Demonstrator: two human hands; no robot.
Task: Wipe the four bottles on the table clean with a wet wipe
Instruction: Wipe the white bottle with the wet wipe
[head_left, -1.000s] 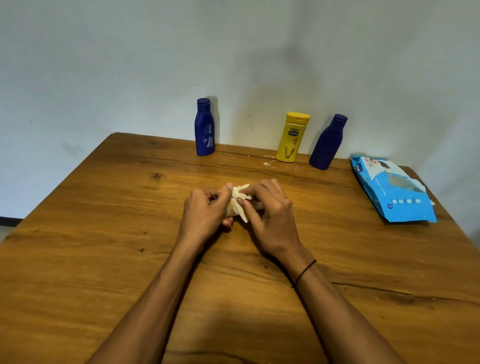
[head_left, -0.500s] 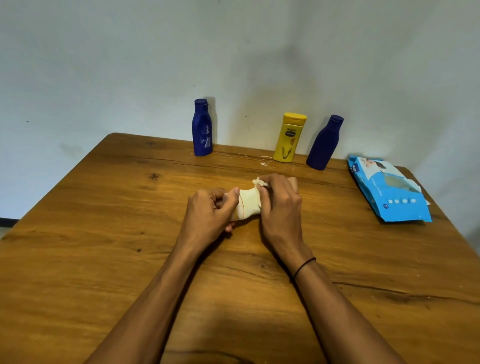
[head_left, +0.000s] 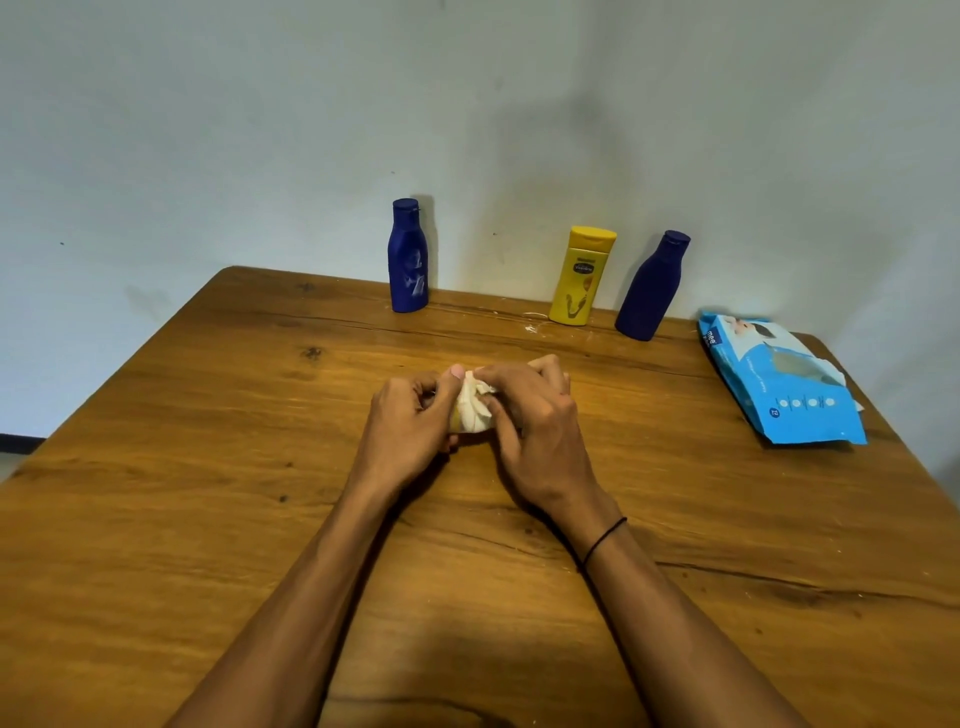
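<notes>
Head view: both hands (head_left: 467, 415) around wipe (head_left: 474, 408).

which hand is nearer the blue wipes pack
Right. The right hand lies mid-table, between the left hand and the wipes pack at the right edge.

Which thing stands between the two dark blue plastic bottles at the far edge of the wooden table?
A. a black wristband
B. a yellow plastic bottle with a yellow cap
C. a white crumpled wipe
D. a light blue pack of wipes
B: the yellow plastic bottle stands upright between the left dark blue bottle and the right dark blue bottle, near the wall.
</notes>
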